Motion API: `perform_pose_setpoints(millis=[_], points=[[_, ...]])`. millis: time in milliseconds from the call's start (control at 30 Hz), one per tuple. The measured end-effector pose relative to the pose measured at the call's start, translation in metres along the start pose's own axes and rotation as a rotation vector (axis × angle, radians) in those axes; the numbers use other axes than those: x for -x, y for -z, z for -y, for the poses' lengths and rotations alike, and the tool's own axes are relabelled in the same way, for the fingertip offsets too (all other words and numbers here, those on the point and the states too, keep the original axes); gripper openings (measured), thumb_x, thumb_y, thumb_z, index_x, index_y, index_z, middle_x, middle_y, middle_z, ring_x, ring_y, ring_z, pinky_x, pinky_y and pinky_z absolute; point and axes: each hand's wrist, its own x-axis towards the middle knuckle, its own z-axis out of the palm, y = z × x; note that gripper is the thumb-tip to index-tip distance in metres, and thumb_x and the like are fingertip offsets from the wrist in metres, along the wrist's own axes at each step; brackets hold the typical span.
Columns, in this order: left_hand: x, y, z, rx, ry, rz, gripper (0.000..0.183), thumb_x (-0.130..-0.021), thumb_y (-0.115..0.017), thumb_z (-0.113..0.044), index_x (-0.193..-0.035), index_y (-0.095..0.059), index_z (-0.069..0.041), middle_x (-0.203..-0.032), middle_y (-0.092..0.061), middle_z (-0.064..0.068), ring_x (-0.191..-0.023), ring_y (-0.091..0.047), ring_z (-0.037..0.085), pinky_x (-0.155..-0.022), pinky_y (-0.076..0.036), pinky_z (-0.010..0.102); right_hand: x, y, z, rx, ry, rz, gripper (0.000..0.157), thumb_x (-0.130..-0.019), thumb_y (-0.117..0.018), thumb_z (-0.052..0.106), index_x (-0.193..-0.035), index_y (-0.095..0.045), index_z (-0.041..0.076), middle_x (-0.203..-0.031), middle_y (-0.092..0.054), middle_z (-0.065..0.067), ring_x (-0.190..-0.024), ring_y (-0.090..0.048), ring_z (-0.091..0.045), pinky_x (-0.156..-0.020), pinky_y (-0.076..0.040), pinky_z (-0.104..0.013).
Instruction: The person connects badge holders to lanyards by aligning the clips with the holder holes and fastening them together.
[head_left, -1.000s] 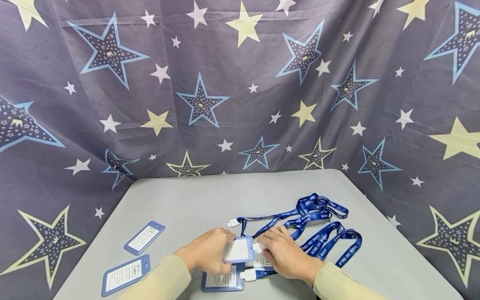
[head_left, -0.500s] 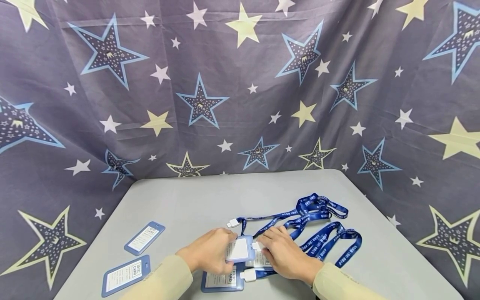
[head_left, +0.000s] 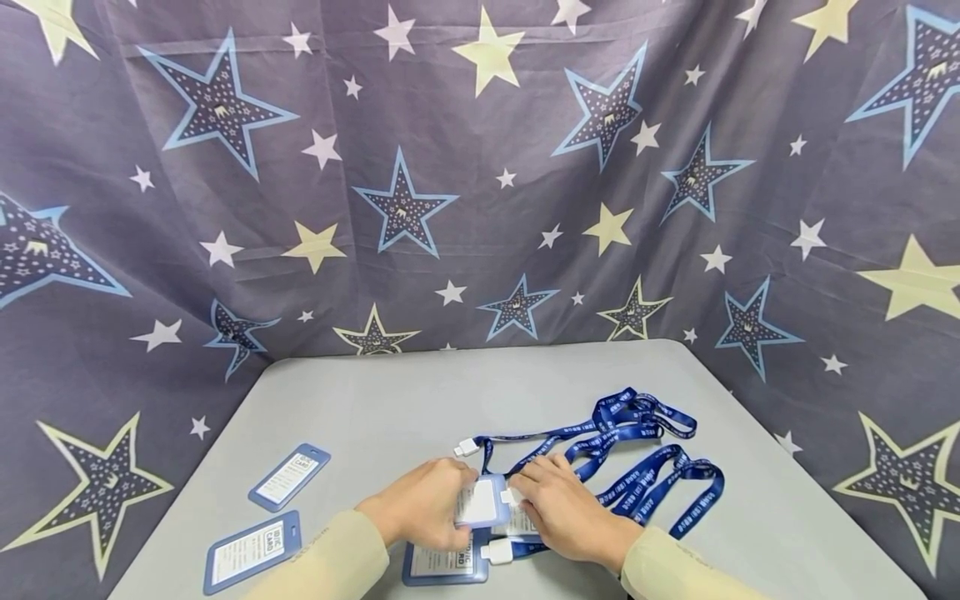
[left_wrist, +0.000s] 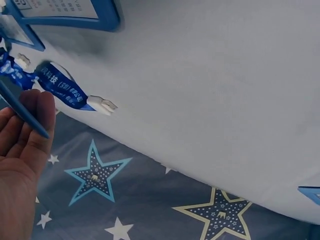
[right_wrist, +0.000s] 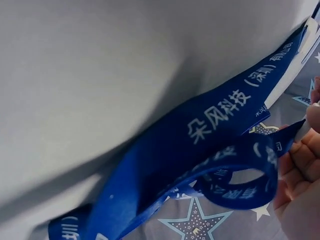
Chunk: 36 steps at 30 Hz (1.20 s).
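Observation:
My left hand (head_left: 422,504) grips a blue badge holder (head_left: 480,502) by its left end, with a white card inside. In the left wrist view that holder shows edge-on between thumb and fingers. At the slotted end, my right hand (head_left: 567,512) pinches a white clip (head_left: 513,497), partly hidden by the fingers. The right wrist view shows a printed blue lanyard strap (right_wrist: 235,110) running beside the right hand (right_wrist: 300,170). Beneath the hands lie a second badge holder (head_left: 444,563), whose slotted end meets a white clip (head_left: 497,550), and another holder (head_left: 519,525), partly covered.
Two badge holders (head_left: 289,476) lie apart on the left of the grey table (head_left: 390,400). Tangled blue lanyards (head_left: 626,429) spread over the right side. A loose white clip (head_left: 466,447) lies behind the hands. A starry curtain (head_left: 420,275) hangs around the table.
Both hands stay nearly in place at the clip and holder. The left hand and held holder have shifted very slightly rightward, the right hand slightly leftward.

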Motion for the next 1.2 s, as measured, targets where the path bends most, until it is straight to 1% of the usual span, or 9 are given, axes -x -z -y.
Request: perform_pose_setpoints(millis=[133, 267, 400, 500, 667, 800, 933, 1100, 1200], points=[[0.0, 0.0, 0.0, -0.036, -0.008, -0.004, 0.056, -0.068, -0.083, -0.035, -0.111, -0.071, -0.001, -0.094, -0.07, -0.002, -0.079, -0.058, 0.002, -0.073, -0.053, 0.015, 0.001, 0.0, 0.0, 0.0, -0.011, 0.022, 0.029, -0.092, -0.071, 0.017, -0.121, -0.072, 0.013, -0.117, -0.069, 0.003, -0.109, -0.057, -0.014, -0.096, -0.041, -0.034], [0.0, -0.002, 0.002, -0.044, 0.004, -0.005, 0.054, -0.068, -0.084, -0.036, -0.11, -0.07, -0.003, -0.093, -0.068, -0.004, -0.078, -0.057, 0.001, -0.072, -0.053, 0.015, 0.0, 0.0, -0.001, 0.0, -0.005, 0.009, 0.029, -0.092, -0.072, 0.018, -0.121, -0.073, 0.014, -0.117, -0.069, 0.004, -0.107, -0.057, -0.013, -0.094, -0.04, -0.033], [0.001, -0.004, 0.004, -0.054, 0.007, -0.014, 0.058, -0.068, -0.084, -0.037, -0.113, -0.07, -0.003, -0.097, -0.069, -0.003, -0.082, -0.059, 0.002, -0.076, -0.055, 0.017, 0.0, 0.0, -0.002, -0.008, -0.008, -0.001, 0.03, -0.092, -0.073, 0.019, -0.121, -0.073, 0.015, -0.116, -0.07, 0.006, -0.106, -0.058, -0.012, -0.093, -0.039, -0.033], [0.002, -0.005, 0.005, -0.054, 0.006, -0.026, 0.06, -0.068, -0.083, -0.036, -0.115, -0.07, -0.003, -0.098, -0.069, -0.002, -0.083, -0.059, 0.003, -0.077, -0.055, 0.018, 0.0, 0.0, -0.003, -0.011, -0.018, -0.005, 0.03, -0.092, -0.073, 0.021, -0.122, -0.073, 0.016, -0.116, -0.071, 0.006, -0.105, -0.059, -0.012, -0.093, -0.04, -0.033], [0.003, -0.007, 0.007, -0.059, 0.002, -0.044, 0.062, -0.067, -0.083, -0.037, -0.117, -0.07, -0.003, -0.099, -0.069, -0.002, -0.084, -0.059, 0.003, -0.078, -0.056, 0.019, 0.0, 0.0, -0.002, -0.012, -0.035, -0.012, 0.032, -0.094, -0.072, 0.024, -0.125, -0.072, 0.013, -0.117, -0.072, 0.002, -0.105, -0.06, -0.014, -0.092, -0.041, -0.035], [0.005, -0.009, 0.009, -0.069, 0.009, -0.055, 0.063, -0.068, -0.083, -0.038, -0.118, -0.07, -0.003, -0.103, -0.07, 0.0, -0.089, -0.063, 0.008, -0.082, -0.057, 0.023, 0.001, 0.0, -0.002, -0.021, -0.05, -0.016, 0.035, -0.096, -0.07, 0.028, -0.126, -0.072, 0.011, -0.119, -0.072, 0.001, -0.107, -0.061, -0.015, -0.093, -0.041, -0.036], [0.008, -0.01, 0.011, -0.084, 0.013, -0.069, 0.067, -0.067, -0.083, -0.038, -0.121, -0.069, -0.001, -0.107, -0.071, 0.004, -0.093, -0.065, 0.012, -0.084, -0.058, 0.026, 0.003, 0.0, -0.003, -0.026, -0.063, -0.015, 0.036, -0.096, -0.07, 0.03, -0.126, -0.072, 0.01, -0.122, -0.071, 0.0, -0.111, -0.06, -0.015, -0.092, -0.04, -0.037], [0.01, -0.012, 0.013, -0.078, 0.023, -0.078, 0.063, -0.066, -0.083, -0.037, -0.117, -0.07, -0.003, -0.102, -0.07, 0.001, -0.088, -0.063, 0.009, -0.081, -0.058, 0.026, 0.005, 0.001, -0.004, -0.024, -0.082, -0.008, 0.038, -0.096, -0.07, 0.031, -0.127, -0.071, 0.008, -0.125, -0.07, -0.001, -0.114, -0.06, -0.017, -0.093, -0.04, -0.039], [0.011, -0.013, 0.014, -0.075, 0.034, -0.08, 0.064, -0.066, -0.084, -0.038, -0.118, -0.069, -0.004, -0.103, -0.07, 0.0, -0.09, -0.063, 0.01, -0.082, -0.058, 0.027, 0.006, 0.002, -0.004, -0.028, -0.09, -0.015, 0.039, -0.096, -0.07, 0.031, -0.127, -0.071, 0.008, -0.125, -0.07, -0.001, -0.114, -0.059, -0.017, -0.094, -0.04, -0.039]])
